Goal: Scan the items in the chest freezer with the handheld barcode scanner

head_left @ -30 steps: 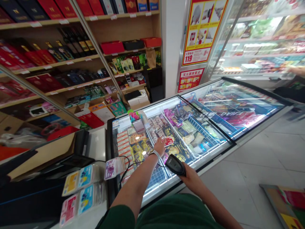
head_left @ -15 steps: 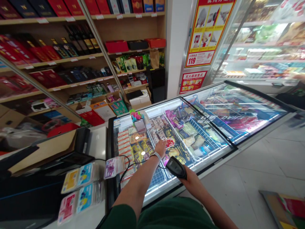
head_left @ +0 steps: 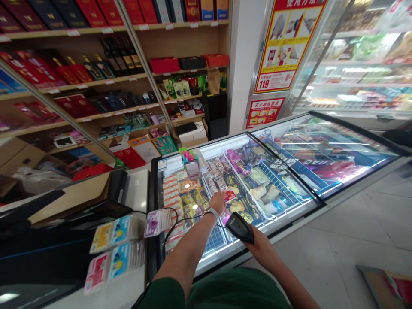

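Observation:
In the head view my right hand (head_left: 255, 241) is wrapped round the handle of a black barcode scanner (head_left: 240, 227), whose head points up and left. My left hand (head_left: 218, 203), with a pale band on the wrist, is over the glass top of a chest freezer (head_left: 301, 218), its fingers curled forward. Beside its palm a bit of pink (head_left: 224, 216) shows, close to the scanner head. What the fingers hold is mostly hidden. A black cord (head_left: 193, 217) passes near the left wrist. Packaged frozen food (head_left: 244, 206) lies in wire baskets under the glass.
Stacked colourful packs (head_left: 119, 257) and a smaller stack of packs (head_left: 156, 223) sit on the counter (head_left: 137, 189) to the left. A small colourful item (head_left: 188, 159) is at the freezer's back left. Behind are shelves (head_left: 180, 28) with boxes and bottles. A flat display (head_left: 386, 283) lies lower right.
The whole scene has shifted slightly right and down in the view. Both hands keep nearly the same pose, with the scanner still in my right hand.

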Demonstrator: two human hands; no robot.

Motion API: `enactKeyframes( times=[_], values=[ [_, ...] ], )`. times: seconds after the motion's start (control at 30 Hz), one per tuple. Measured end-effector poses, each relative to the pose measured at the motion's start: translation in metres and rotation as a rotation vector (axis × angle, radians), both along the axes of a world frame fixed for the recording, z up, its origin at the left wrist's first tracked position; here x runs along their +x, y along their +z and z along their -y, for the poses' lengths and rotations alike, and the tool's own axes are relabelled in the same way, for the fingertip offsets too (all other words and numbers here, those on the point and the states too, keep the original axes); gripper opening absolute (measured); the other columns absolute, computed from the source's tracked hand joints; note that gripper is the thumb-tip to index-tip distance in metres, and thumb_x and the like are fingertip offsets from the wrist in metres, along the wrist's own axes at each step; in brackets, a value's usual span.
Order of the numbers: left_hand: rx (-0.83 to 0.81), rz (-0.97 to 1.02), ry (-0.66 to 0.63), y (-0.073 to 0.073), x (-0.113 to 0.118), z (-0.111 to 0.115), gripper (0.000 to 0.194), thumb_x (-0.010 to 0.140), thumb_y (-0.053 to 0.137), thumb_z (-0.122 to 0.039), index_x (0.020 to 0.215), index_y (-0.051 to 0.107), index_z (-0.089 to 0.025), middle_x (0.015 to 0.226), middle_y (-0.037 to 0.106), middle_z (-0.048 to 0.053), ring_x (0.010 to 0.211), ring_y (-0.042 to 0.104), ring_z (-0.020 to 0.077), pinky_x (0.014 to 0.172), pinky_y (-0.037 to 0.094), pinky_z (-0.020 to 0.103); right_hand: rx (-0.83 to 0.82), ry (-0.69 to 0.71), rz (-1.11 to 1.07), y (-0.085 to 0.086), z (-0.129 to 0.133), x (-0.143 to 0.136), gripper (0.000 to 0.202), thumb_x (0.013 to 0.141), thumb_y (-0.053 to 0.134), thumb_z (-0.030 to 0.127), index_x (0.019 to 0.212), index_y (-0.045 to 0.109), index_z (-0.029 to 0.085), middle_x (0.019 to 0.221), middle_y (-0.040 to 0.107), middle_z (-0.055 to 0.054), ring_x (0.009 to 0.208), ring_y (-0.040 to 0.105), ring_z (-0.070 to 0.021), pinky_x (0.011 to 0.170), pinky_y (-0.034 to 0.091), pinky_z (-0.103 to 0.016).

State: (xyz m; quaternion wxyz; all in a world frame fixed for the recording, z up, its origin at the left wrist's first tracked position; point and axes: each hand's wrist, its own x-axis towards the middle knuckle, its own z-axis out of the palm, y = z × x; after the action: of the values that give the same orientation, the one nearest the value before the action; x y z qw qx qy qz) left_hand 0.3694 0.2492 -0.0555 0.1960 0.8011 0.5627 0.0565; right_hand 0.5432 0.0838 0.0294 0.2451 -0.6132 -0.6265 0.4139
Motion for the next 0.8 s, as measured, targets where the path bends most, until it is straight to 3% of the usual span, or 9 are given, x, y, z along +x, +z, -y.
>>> enactKeyframes(
  times=[0.27, 0.5, 0.8],
  values=[
    [0.005, 0.066, -0.024, 0.000, -0.004, 0.002, 0.052, 0.078, 0.061, -0.018, 0.128, 0.047, -0.015, 0.126, 0.054, 0.014, 0.117, 0.051, 0.0242, 0.103, 0.040, 0.037, -0.006, 0.001, -0.013, 0.007, 0.001, -0.002, 0.030, 0.077, 0.053, 0.019, 0.107, 0.053, 0.022, 0.099, 0.067, -0.007, 0.093, 0.063, -0.0244, 0.081, 0.048, -0.035],
    [0.021, 0.117, -0.014, 0.005, -0.016, 0.013, 0.049, 0.077, 0.063, -0.024, 0.125, 0.055, -0.019, 0.123, 0.057, 0.011, 0.117, 0.052, 0.0253, 0.104, 0.041, 0.041, 0.000, 0.012, 0.002, 0.012, -0.003, -0.006, 0.028, 0.075, 0.052, 0.018, 0.103, 0.054, 0.021, 0.097, 0.067, -0.006, 0.091, 0.064, -0.0234, 0.079, 0.048, -0.034],
    [0.042, 0.153, 0.089, 0.008, -0.037, 0.032, 0.048, 0.077, 0.063, -0.033, 0.123, 0.058, -0.020, 0.110, 0.062, 0.009, 0.107, 0.056, 0.0244, 0.098, 0.044, 0.038, 0.026, 0.051, -0.011, 0.013, -0.007, -0.011, 0.030, 0.076, 0.053, 0.020, 0.106, 0.053, 0.020, 0.101, 0.067, -0.008, 0.096, 0.064, -0.0242, 0.083, 0.048, -0.035]
  ],
)
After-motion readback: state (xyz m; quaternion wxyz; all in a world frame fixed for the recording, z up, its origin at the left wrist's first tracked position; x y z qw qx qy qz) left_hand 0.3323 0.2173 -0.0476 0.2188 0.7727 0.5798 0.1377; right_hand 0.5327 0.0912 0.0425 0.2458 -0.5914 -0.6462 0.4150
